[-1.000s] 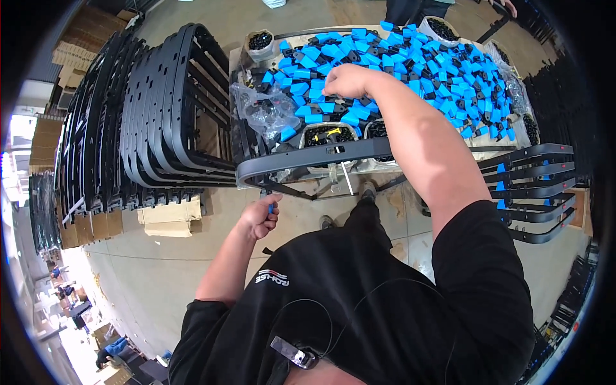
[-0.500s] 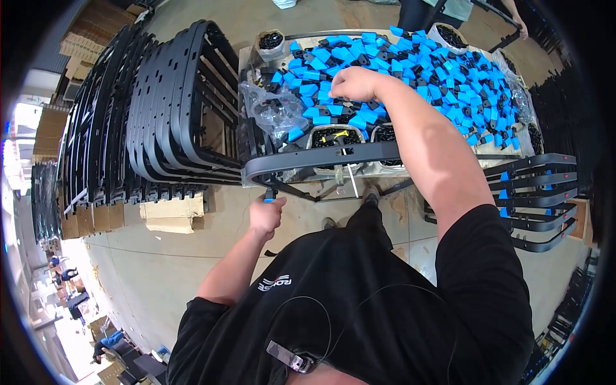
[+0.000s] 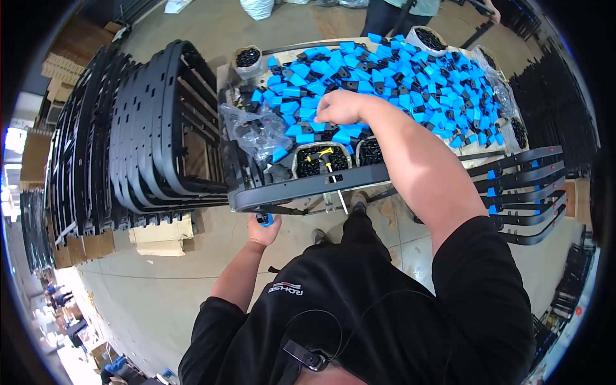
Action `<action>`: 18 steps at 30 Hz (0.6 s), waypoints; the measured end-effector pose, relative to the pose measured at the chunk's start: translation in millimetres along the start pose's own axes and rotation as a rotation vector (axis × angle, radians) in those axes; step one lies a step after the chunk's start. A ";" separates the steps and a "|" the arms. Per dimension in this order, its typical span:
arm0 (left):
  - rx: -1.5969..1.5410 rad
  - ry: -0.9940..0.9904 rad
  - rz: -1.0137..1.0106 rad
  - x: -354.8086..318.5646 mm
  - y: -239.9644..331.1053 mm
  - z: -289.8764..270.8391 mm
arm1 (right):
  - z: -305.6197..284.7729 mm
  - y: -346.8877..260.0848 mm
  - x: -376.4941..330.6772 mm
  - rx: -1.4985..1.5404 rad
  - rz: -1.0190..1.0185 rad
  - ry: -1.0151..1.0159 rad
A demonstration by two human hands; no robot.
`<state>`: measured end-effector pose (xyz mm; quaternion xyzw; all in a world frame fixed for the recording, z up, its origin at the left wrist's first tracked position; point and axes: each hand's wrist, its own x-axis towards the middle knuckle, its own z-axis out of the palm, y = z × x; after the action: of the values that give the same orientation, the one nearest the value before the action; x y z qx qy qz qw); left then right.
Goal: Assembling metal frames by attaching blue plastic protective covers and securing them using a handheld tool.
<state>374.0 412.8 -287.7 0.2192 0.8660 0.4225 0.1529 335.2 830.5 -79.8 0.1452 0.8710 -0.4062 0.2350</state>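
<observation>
My left hand (image 3: 261,232) is below the left corner of a black metal frame (image 3: 289,194), its fingers around a small blue-and-black plastic part (image 3: 264,219). This part is right by the frame's underside; whether it touches is unclear. My right hand (image 3: 343,108) reaches over the frame into a broad pile of similar blue-and-black plastic parts (image 3: 410,90). Its fingers are pinched together, pointing down at the near left of the pile, and what is between them is hidden. A yellow-and-black-handled tool (image 3: 324,156) leans across a tub of small black pieces (image 3: 295,168).
Stacked black frames (image 3: 144,128) stand on the left, and more curved frames (image 3: 526,186) with blue parts on the right. A clear plastic bag (image 3: 256,131) is on the table's left. Tubs of black pieces (image 3: 247,59) line its edges. Another person (image 3: 391,16) stands across the table.
The view has shifted, moving the table lower and left in it. My left hand has come closer to the frame's corner with the part. My right hand stays pinched over the pile.
</observation>
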 end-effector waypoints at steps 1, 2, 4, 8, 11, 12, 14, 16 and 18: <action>-0.075 0.031 -0.044 1.6 -1.9 5.2 | -0.4 -1.3 -0.2 -0.003 -0.005 -0.010; -0.146 0.061 -0.087 3.7 -6.1 8.7 | -1.1 -1.5 -0.4 -0.003 -0.013 -0.017; -0.064 -0.106 -0.131 7.3 -16.5 4.9 | -1.5 -1.5 -1.7 -0.013 0.009 -0.034; -0.018 -0.067 -0.114 7.0 2.2 3.8 | 0.1 3.3 0.4 0.018 0.010 -0.023; 0.086 -0.089 -0.127 8.7 24.9 -18.6 | -2.9 5.4 2.2 0.022 0.018 -0.018; 0.214 -0.195 -0.191 8.5 34.6 -29.4 | -4.0 2.7 -0.8 0.025 0.011 -0.013; 0.155 -0.260 -0.220 9.4 48.7 -50.4 | -5.9 -3.6 -7.1 0.041 0.031 -0.026; 0.100 -0.337 -0.245 13.1 69.9 -72.5 | -6.9 2.2 -2.7 0.008 0.009 -0.014; 0.270 -0.415 -0.141 18.3 93.2 -94.0 | -6.8 5.1 -1.8 -0.026 -0.010 -0.002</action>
<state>339.4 410.6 -158.7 0.2588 0.8779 0.2371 0.3257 337.0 838.8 -78.4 0.1373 0.8767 -0.3962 0.2357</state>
